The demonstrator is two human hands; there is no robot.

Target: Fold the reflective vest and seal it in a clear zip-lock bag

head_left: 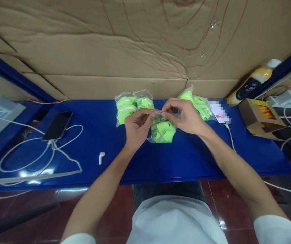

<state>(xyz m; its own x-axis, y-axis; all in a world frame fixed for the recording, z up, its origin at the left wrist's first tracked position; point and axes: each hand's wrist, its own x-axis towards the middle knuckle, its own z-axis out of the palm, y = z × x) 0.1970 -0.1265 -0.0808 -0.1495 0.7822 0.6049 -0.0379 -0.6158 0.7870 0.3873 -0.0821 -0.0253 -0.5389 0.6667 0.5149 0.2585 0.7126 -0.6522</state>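
Observation:
Both hands pinch the top edge of a clear plastic bag filled with neon yellow-green strips. My left hand grips the left end of that edge, thumb against fingers. At the right part of the same edge, my right hand is closed with its fingertips on the plastic. Behind my left hand lie two similar filled bags, one on the left and one beside it. More neon-filled plastic lies behind my right hand, partly covered by it.
On the blue shelf, a dark phone with white cables lies left, near a white earbud. To the right are a lit phone, a cardboard box and a leaning juice bottle. Cardboard stands behind.

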